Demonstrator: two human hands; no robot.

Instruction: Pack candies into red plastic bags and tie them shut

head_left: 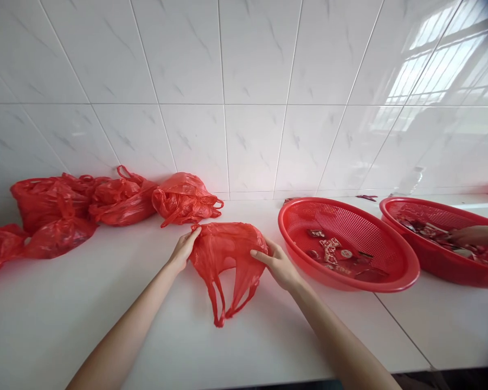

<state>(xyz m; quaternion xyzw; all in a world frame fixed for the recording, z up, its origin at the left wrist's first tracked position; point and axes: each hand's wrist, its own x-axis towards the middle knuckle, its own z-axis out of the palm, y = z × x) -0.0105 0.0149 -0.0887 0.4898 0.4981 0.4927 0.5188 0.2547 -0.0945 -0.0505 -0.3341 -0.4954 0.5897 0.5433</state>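
the left hand (184, 249) pinches one corner of a thin, translucent red plastic bag (223, 246), and the right hand (282, 266) grips its opposite side. the bag spreads between them above the white counter (179, 346), its handle loops pointing toward the person. a red oval perforated plastic basket (350, 219) holding small printed packets (331, 252) stands near the right hand; bulging red plastic bags (122, 200) sit farther left.

Shows a bare left hand (183, 250) and a bare right hand (282, 265), both slender in build. Runs back from each into a smooth, slim left forearm (134, 319) and right forearm (333, 314), uncovered as far as visible. Narrows at the wrists, thickens toward the lower edge. Ends roundly at the right thumb (257, 254), with other fingers partly hidden.
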